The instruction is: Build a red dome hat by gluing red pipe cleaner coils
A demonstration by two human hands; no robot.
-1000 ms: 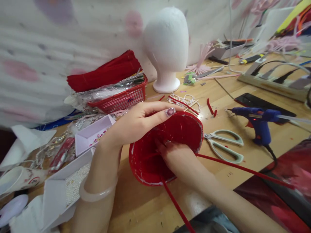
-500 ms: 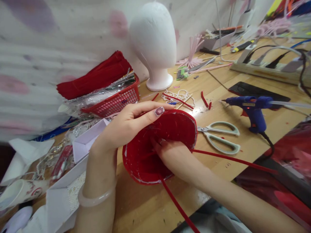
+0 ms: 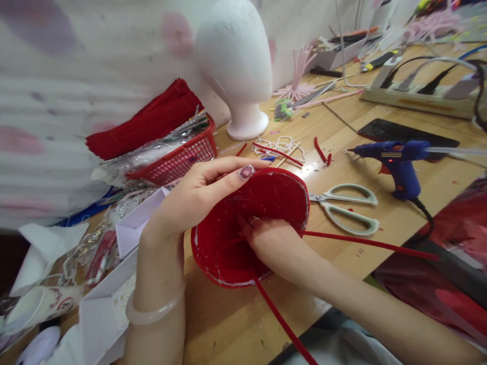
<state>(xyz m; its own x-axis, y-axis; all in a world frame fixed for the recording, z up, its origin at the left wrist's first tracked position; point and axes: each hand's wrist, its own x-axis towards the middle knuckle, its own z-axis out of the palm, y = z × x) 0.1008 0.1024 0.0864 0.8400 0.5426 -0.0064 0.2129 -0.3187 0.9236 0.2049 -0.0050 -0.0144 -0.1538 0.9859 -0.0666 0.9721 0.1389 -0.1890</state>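
A round red hollow piece [image 3: 281, 195] with whitish glue along its rim is tilted open toward me above the wooden table. My left hand [image 3: 201, 190], a pale bangle on its wrist, grips the piece's upper left edge, thumb on the inside. My right hand [image 3: 266, 241] reaches into the hollow; its fingertips are hidden against the red inner surface. Two long red strips stick out from the piece, one [image 3: 369, 242] to the right and one [image 3: 283, 322] toward me.
Scissors [image 3: 348, 208] and a blue glue gun [image 3: 399, 162] lie at the right, near a black phone [image 3: 407, 138] and a power strip [image 3: 414, 101]. A white foam head [image 3: 238, 66] stands behind. At the left are a red basket [image 3: 186, 159] and white boxes [image 3: 102, 304].
The view has shifted slightly. Both hands keep nearly the same places on the red piece, which looks marginally more tilted.
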